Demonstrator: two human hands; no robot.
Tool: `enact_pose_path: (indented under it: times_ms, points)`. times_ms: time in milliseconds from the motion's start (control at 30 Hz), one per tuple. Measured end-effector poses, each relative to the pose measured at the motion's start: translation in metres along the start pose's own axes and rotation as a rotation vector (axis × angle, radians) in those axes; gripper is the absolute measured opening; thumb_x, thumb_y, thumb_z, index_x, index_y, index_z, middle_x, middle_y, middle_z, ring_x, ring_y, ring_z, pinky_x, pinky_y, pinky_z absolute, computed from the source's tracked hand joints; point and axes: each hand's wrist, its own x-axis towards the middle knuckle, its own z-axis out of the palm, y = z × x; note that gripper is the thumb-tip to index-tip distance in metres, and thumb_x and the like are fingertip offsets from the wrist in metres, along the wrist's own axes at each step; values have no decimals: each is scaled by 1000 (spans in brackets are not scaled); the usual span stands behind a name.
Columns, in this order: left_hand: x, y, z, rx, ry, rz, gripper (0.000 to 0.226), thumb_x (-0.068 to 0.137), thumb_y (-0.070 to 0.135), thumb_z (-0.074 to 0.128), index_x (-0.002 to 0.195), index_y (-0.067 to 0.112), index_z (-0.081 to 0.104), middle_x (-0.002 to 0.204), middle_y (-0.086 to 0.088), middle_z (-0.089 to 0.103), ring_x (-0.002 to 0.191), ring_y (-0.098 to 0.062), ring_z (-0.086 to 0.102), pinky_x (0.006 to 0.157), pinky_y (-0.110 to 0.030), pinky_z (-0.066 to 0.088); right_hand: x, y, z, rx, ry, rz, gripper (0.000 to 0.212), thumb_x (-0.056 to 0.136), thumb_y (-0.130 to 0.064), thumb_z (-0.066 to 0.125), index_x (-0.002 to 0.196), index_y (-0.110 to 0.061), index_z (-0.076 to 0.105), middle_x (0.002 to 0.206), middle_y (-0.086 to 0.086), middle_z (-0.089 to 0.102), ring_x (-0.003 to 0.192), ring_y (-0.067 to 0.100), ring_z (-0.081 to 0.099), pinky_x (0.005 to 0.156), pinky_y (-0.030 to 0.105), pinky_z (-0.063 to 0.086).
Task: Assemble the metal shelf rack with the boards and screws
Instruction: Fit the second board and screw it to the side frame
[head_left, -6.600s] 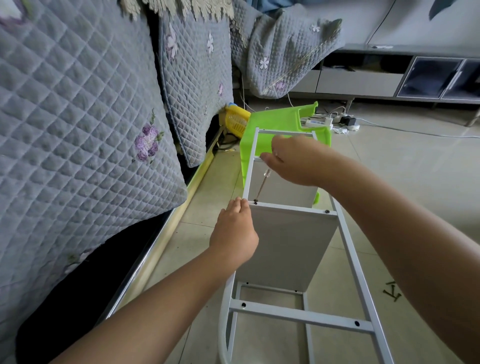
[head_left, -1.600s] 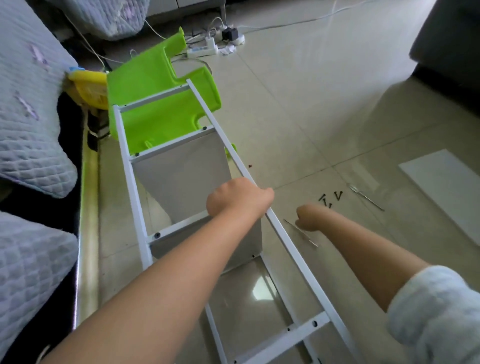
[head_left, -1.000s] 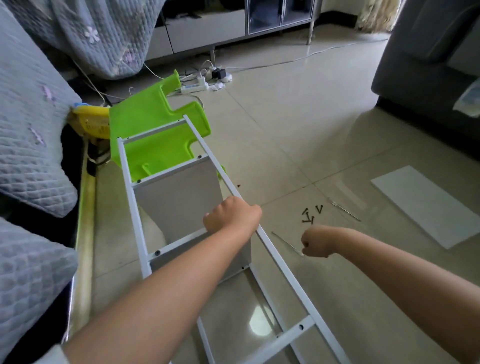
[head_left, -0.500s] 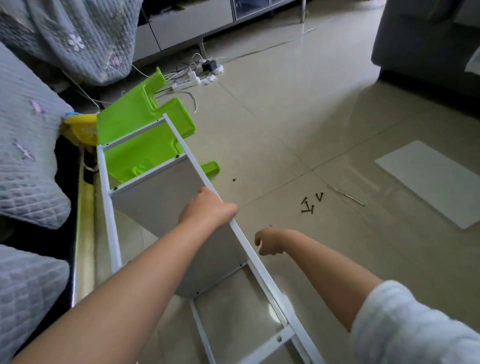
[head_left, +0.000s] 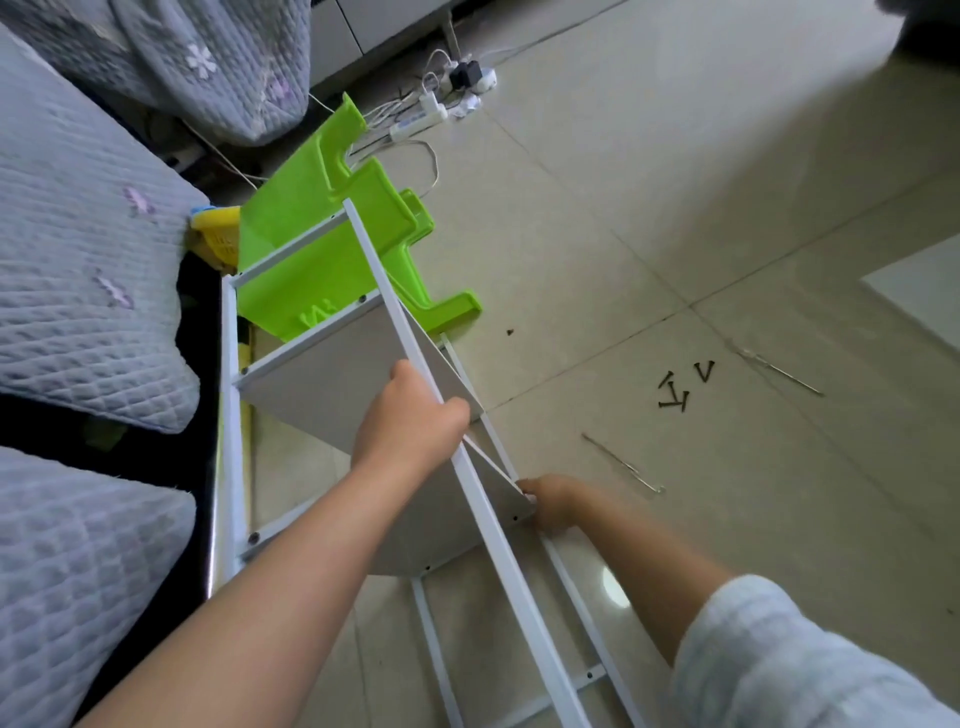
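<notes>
From the head camera, the white metal rack frame (head_left: 228, 441) lies tilted on the tiled floor (head_left: 675, 234), its far end against a bright green plastic stool (head_left: 322, 244) beside a grey quilted sofa cover (head_left: 78, 260). A grey board (head_left: 332, 395) sits inside the frame between two cross rails. The left hand (head_left: 410, 421) is the upper grip: its fingers are curled round the frame's raised near-side rail (head_left: 498, 530), grasping it. The right hand (head_left: 553, 501), lower down and past that rail, grasps the board's near corner, fingers wrapped at the edge; a pale blue sleeve (head_left: 789, 665) covers that upper arm. On the floor to the right lies a small cluster of dark screws (head_left: 680, 387), with a thin screwdriver (head_left: 621, 462) just nearer and another slim metal tool (head_left: 779, 366) beyond. A second white board (head_left: 919, 291) lies at the right edge. A power strip (head_left: 421, 117) with cables sits behind the stool.
</notes>
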Motion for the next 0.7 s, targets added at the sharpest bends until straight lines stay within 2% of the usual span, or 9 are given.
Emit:
enact_pose_path:
  times_ms: [133, 533, 700]
  points:
    - [6, 2, -2, 11, -9, -7, 19, 87, 16, 48, 93, 5, 34, 91, -9, 43, 83, -29, 42, 71, -32, 35, 2, -5, 0, 5, 64, 3, 36, 95, -16, 42, 129, -4, 49, 133, 16, 49, 122, 29, 46, 97, 29, 37]
    - [13, -5, -12, 12, -29, 9, 19, 87, 13, 48, 89, 4, 32, 89, -10, 42, 82, -29, 41, 70, -32, 34, 7, -3, 13, 51, 117, -28, 34, 96, -20, 40, 123, -4, 52, 126, 18, 53, 115, 30, 50, 89, 28, 40]
    - [12, -8, -10, 10, -26, 19, 17, 87, 14, 47, 89, 5, 32, 80, -6, 42, 81, -30, 42, 70, -33, 36, 12, -1, 32, 77, 223, 1, 33, 91, -10, 43, 121, -9, 56, 121, 17, 54, 113, 29, 50, 87, 26, 41]
